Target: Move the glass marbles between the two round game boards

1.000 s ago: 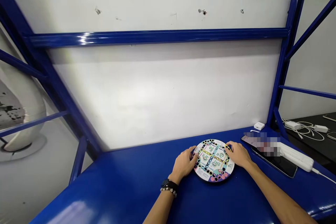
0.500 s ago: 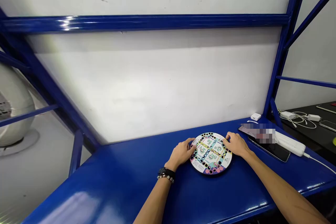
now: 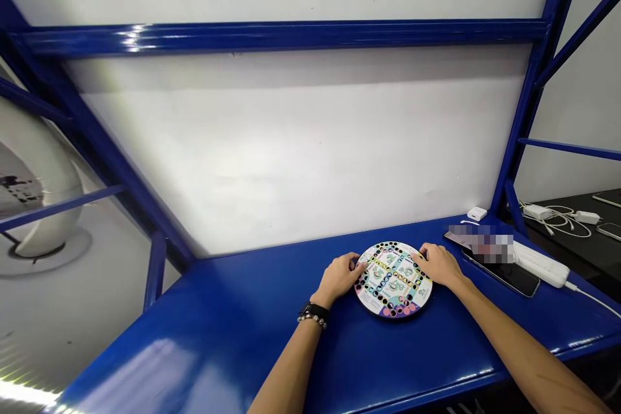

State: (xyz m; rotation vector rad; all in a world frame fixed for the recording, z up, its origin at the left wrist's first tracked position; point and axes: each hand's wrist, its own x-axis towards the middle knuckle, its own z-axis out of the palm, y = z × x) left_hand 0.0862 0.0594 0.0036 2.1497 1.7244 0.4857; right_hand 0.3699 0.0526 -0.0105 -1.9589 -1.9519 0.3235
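On the bench (image 3: pixel 233 317), left hand (image 3: pixel 338 277) and right hand (image 3: pixel 440 264), fingers half-curled, hold a board (image 3: pixel 394 279) by opposite edges, seemingly steadying it; shifting it would need both.

So the round game board (image 3: pixel 394 281) sits flat on the desk (image 3: pixel 233 336), left hand (image 3: pixel 339 275) at its left edge, right hand (image 3: pixel 439 264) at its right. Right of that hand you've got two phones (image 3: pixel 521 279), then a power strip (image 3: pixel 546 264) just past the nearer one. A little case (image 3: pixel 477 213) is way back in the right corner, by the wall (image 3: pixel 310 155). Off to the right, chargers (image 3: pixel 537 211) and cables (image 3: pixel 566 223) lie on another surface.
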